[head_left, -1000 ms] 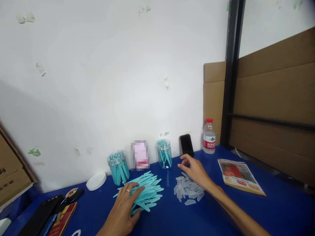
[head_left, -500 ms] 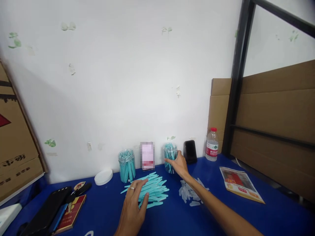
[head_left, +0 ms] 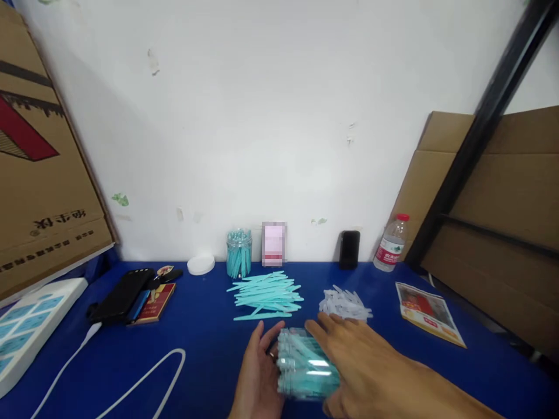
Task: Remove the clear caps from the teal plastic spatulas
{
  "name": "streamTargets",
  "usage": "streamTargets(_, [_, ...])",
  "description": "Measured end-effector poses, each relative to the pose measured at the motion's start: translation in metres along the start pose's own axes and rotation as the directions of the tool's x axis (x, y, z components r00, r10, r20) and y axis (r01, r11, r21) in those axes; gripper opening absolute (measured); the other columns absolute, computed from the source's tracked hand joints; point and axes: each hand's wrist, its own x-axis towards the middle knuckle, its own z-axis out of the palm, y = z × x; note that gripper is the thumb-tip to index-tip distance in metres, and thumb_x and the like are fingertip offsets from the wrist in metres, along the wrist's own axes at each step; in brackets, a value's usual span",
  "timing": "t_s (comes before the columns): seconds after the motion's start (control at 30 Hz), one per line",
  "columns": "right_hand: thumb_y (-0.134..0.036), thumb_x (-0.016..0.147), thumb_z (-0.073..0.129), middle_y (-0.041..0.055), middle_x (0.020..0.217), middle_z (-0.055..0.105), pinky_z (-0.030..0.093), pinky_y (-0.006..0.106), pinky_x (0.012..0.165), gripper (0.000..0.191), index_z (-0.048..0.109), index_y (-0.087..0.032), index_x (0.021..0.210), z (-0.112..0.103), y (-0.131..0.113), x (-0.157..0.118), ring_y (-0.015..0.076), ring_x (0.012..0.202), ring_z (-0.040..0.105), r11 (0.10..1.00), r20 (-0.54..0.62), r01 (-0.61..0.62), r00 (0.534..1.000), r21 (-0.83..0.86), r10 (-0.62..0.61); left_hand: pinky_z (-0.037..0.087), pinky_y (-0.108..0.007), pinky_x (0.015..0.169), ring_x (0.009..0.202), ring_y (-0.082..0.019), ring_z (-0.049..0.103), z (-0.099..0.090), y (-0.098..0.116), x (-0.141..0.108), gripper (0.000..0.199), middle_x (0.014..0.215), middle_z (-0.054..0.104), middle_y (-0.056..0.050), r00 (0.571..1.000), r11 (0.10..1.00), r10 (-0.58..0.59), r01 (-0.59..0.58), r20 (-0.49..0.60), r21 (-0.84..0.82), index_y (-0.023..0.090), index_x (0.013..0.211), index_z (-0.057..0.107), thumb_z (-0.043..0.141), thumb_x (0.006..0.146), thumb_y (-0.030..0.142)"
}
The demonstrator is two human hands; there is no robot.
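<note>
Both hands, left hand [head_left: 257,372] and right hand [head_left: 362,366], are wrapped around a clear jar [head_left: 305,364] (filled with teal sticks), held tilted near the worktop's [head_left: 205,349] front edge.

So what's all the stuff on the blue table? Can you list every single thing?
jar in hands: 1, clear with teal sticks inside, near edge, tipped on its side
standing jar: 1, clear with teal sticks, by the wall
teal sticks: loose pile, middle of table
clear caps: pile, whitish, right of the sticks
white lid: 1, left of standing jar
water bottle: 1, red cap, right rear
black phone: 1, leaning on wall
leaflet: 1, red and white, right side
white cable: 1, front left
cardboard box: 1, brown, far left
left hand: holds the jar's open end
right hand: grips the jar's side
</note>
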Motion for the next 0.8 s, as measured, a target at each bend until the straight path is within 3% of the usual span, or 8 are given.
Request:
streamTargets(0.2, [-0.045,0.053,0.081,0.0189,0.124,0.056,0.041,0.052,0.092,0.087,0.054,-0.019,0.132,0.013,-0.003,0.01,0.0413,0.112,0.053,0.995,0.007,-0.035,0.999,0.091,0.035,0.049,-0.031,0.072,0.083,-0.022,0.066,-0.013,0.002,-0.015,0.045,0.094,0.065,-0.011,0.993,0.992,0.119,-0.119,-0.006,-0.03,0.009,0.127,0.051,0.045,0.095,0.04])
streamTargets(0.33, [-0.049,0.048,0.083,0.0192,0.129,0.054,0.038,0.051,0.096,0.09,0.057,-0.021,0.13,0.004,0.006,0.006,0.0436,0.12,0.047,0.99,-0.045,-0.015,0.999,0.14,0.022,0.048,-0.03,0.073,0.085,-0.02,0.065,-0.019,0.003,-0.018,0.046,0.111,0.063,-0.013,0.993,0.991,0.109,-0.112,-0.051,-0.068,0.012,0.131,0.049,0.043,0.096,0.042])
streamTargets(0.47, [-0.044,0.049,0.084,0.015,0.115,0.061,0.04,0.047,0.091,0.077,0.063,-0.022,0.12,-0.013,0.004,-0.001,0.0398,0.11,0.053,0.999,-0.099,0.002,0.995,0.034,0.002,0.048,-0.029,0.078,0.101,-0.021,0.064,-0.021,-0.008,-0.013,0.047,0.129,0.057,-0.011,0.998,0.995,0.057,-0.059,-0.019,-0.079,0.02,0.134,0.046,0.04,0.097,0.047])
streamTargets(0.6, [-0.057,0.053,0.079,0.0083,0.098,0.064,0.044,0.033,0.069,0.063,0.065,-0.023,0.104,-0.012,-0.005,-0.007,0.0283,0.087,0.059,0.977,-0.061,-0.064,0.995,0.205,0.078,0.047,-0.035,0.091,0.113,-0.024,0.061,-0.027,-0.02,-0.007,0.054,0.128,0.06,-0.01,0.992,0.984,0.115,-0.107,0.051,-0.144,0.024,0.141,0.037,0.043,0.095,0.05])
streamTargets(0.67, [-0.06,0.054,0.078,0.0063,0.096,0.064,0.042,0.03,0.065,0.061,0.063,-0.023,0.101,-0.01,-0.005,-0.01,0.0258,0.083,0.058,0.962,-0.046,-0.079,0.995,0.26,0.094,0.046,-0.038,0.094,0.113,-0.026,0.061,-0.031,-0.018,-0.006,0.058,0.125,0.061,-0.011,0.987,0.981,0.149,-0.14,0.058,-0.136,0.025,0.142,0.036,0.044,0.093,0.053])
streamTargets(0.8, [-0.057,0.048,0.082,0.0044,0.093,0.064,0.039,0.03,0.066,0.062,0.064,-0.023,0.097,-0.018,0.001,-0.012,0.0257,0.083,0.057,0.982,-0.056,-0.05,0.997,0.181,0.061,0.046,-0.04,0.096,0.119,-0.028,0.058,-0.034,-0.009,-0.007,0.06,0.13,0.057,-0.013,0.992,0.991,0.085,-0.076,0.088,-0.107,0.025,0.143,0.035,0.04,0.093,0.058])
